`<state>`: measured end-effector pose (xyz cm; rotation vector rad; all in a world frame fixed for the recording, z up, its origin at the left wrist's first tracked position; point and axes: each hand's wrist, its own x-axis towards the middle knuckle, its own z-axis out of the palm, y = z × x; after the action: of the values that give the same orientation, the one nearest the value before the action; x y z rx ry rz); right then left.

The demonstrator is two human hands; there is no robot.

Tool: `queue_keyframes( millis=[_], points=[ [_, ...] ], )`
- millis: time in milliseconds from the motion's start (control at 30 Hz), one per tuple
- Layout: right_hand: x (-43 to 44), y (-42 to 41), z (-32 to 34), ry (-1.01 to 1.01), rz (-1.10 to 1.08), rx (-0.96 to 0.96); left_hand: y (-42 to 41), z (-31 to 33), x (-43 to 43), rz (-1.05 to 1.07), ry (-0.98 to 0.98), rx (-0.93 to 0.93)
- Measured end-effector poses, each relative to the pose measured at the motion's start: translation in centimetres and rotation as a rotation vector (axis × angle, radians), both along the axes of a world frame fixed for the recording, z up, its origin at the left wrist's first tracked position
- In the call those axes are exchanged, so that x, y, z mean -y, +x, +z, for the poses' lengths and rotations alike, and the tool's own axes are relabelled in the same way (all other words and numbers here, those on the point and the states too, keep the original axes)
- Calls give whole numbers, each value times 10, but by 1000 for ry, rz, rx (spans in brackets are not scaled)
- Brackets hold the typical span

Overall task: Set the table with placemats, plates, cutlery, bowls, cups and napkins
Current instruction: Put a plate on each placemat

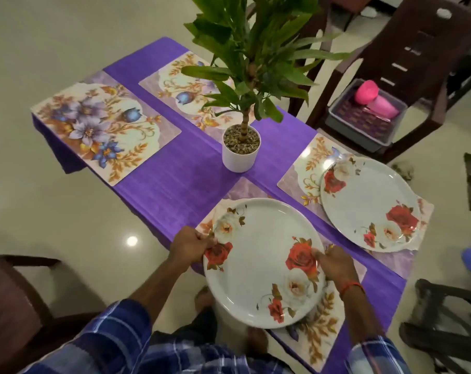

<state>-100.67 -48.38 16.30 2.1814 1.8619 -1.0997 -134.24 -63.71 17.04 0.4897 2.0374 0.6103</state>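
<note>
Plate [258, 265], round, white and glossy, printed with red and cream roses, shown nearest to me over the near placemat [320, 327]. It covers most of that mat and overhangs the bench edge on my side; whether its base rests on the mat I cannot tell. My left hand [191, 244] pinches the left rim and my right hand [334, 263] pinches the opposite rim, so both sets of fingers [317, 254] are clamped on the plate.

Handling, as I judge it: stiff, fairly light, smooth enough to slip, and liable to chip or crack if dropped. The raised rim, taken at two opposite points, is the sound place to hold it, keeping it level.

The near placemat is a thin, flat rectangle with rounded corners, printed with gold leaves and lilac flowers. To the right, a second plate [363, 201] of the same pattern lies flat on the right placemat [307, 168].

The bench [180, 168] wears a purple cloth with a fine streaked grain. At its centre stands a potted plant [241, 155]: white cylindrical pot, pebble top, ridged stem, long green leaves. Beyond it lie the far left placemat [104, 128] and the far right placemat [175, 79], each without a plate.

Farthest, on a dark chair [417, 49], a grey tray [361, 122] holds pink cups [382, 106].
</note>
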Motion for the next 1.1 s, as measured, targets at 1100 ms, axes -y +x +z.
queue_keyframes(
  millis=[1100],
  points=[
    [-8,-7,20,20,-8,-25,15,-5,-25,16,33,-146]
  ],
)
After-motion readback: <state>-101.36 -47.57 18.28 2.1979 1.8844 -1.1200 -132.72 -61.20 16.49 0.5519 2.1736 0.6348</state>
